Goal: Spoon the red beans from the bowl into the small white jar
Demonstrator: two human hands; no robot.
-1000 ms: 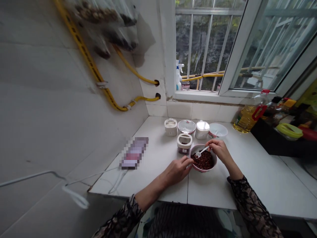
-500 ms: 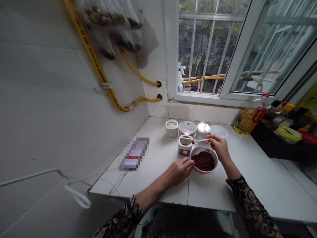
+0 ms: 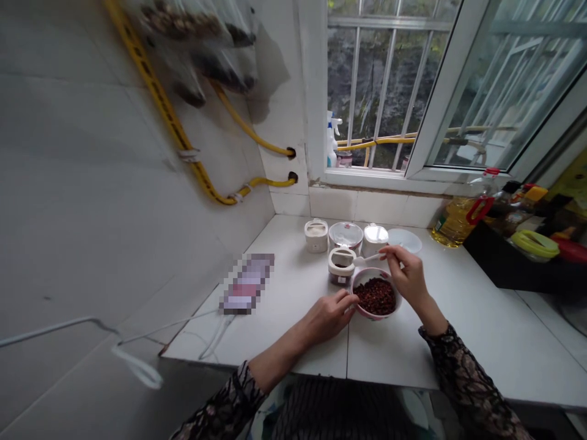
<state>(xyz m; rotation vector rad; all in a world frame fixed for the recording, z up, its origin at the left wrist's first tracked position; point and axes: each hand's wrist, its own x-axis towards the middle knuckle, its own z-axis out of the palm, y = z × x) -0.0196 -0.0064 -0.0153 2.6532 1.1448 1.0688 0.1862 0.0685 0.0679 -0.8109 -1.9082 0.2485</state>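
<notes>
My right hand (image 3: 404, 272) pinches the handle of a small white spoon (image 3: 367, 259), its bowl end at the opening of a small spice jar (image 3: 340, 276) with a cream lid. Dark bits show inside that jar. Just in front stands a white bowl (image 3: 398, 299) with a pinkish pattern, holding dried dark-red spice pieces (image 3: 375, 297) that look like Sichuan peppercorns. The fingers of my left hand (image 3: 331, 313) grip the bowl's left rim. Behind the jar are a cream-lidded container (image 3: 316, 237), a clear-lidded round bowl (image 3: 346, 235) and a white container (image 3: 374, 238).
A pale round lid (image 3: 408, 241) lies behind my right hand. On the right stand an oil bottle (image 3: 454, 220) and a black box (image 3: 493, 260) of condiments. A blurred-out phone-like object (image 3: 248, 287) with a white cable lies left. Yellow pipe (image 3: 169, 116) runs along the wall.
The spoon's bowl end has tipped toward the jar's opening, and the red pieces seen on it before no longer show. My left hand stays at the bowl; the view shifts slightly.
</notes>
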